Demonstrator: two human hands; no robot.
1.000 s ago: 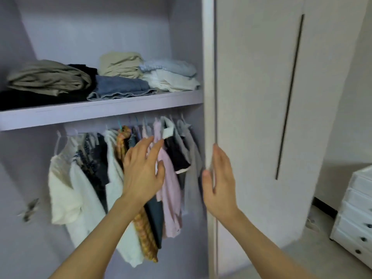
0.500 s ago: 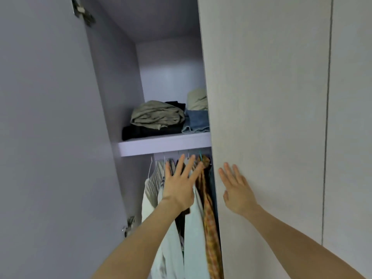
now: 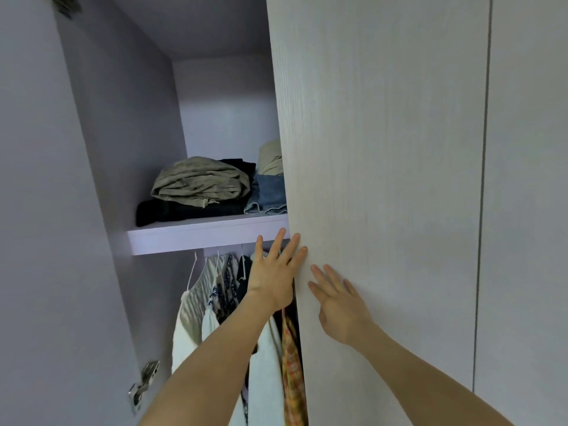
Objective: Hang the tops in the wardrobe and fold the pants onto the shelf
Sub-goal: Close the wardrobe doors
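So two hands here: left hand (image 3: 272, 279) and right hand (image 3: 339, 302), both grips spread flat on the wardrobe door (image 3: 384, 179). The shelf (image 3: 199, 236) holds four visible folded pants (image 3: 199, 182); several tops (image 3: 215, 302) hang underneath.

Pale wood-grain wardrobe door (image 3: 384, 149): was off-white with fine grey streaks.
Lilac wardrobe shelf board (image 3: 203, 233): was pale lilac, like the inner walls.
Folded olive-khaki pants (image 3: 199, 181): were dull khaki green.
Folded black pants (image 3: 184, 210): were black.
Folded blue denim pants (image 3: 270, 195): were faded blue.
White hanging top (image 3: 184, 342): was plain white.
Dark patterned hanging top (image 3: 222, 290): was navy with cream print.
Orange plaid hanging top (image 3: 290, 364): was orange-and-yellow checked.
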